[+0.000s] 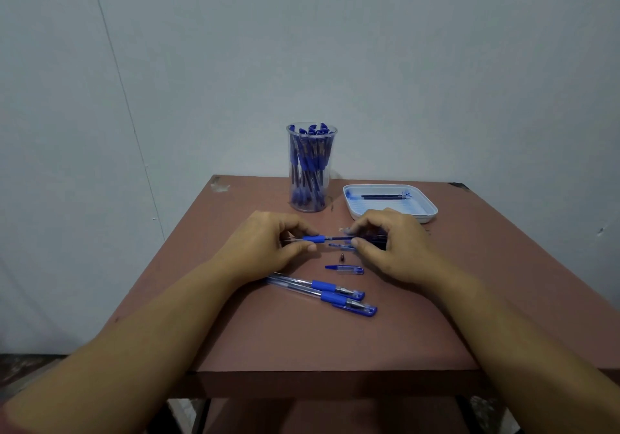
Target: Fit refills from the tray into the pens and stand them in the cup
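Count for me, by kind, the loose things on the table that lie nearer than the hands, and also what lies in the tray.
Capped pens: 2
Loose cap: 1
Small dark tip piece: 1
Refill in the tray: 1
Total: 5

Both hands, left (268, 242) and right (389, 242), pinch a pen barrel (313, 239) and a refill (339, 238) mid-table (302, 343); cup (310, 168) and tray (426, 203) stand near the far edge.
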